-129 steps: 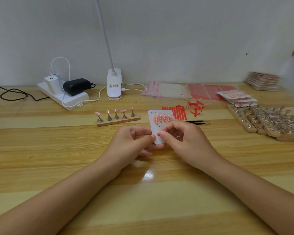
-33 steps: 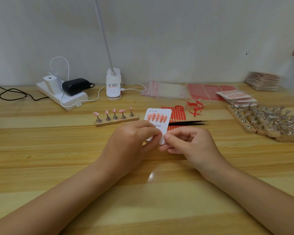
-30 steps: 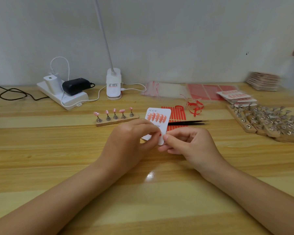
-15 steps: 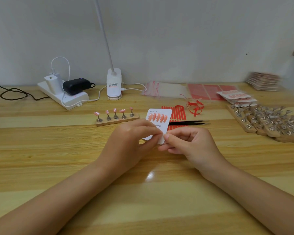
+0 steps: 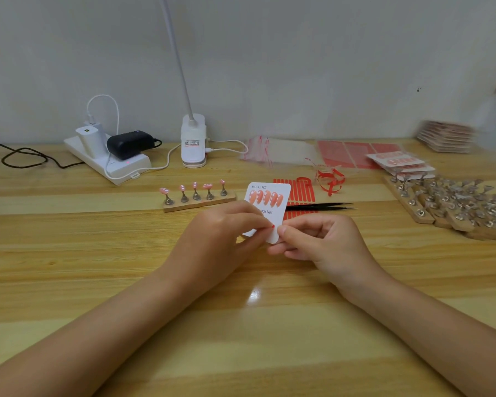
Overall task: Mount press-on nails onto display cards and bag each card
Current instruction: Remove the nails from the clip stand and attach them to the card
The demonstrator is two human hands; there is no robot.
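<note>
A: Where does the display card (image 5: 272, 202) sit?

B: Raised above the wooden table (image 5: 69, 253), tilted, five peach nails (image 5: 265, 197) across its top. The left hand (image 5: 218, 239) pinches its lower edge; the right hand (image 5: 321, 242) grips the lower right corner.

A: What is hidden?

B: The left fingers cover the card's lower half and part of its print. A tiny red bit at the fingertips is unreadable. Tweezers (image 5: 321, 207) lie behind, and the stack (image 5: 447, 136) far right is blurred.
</note>
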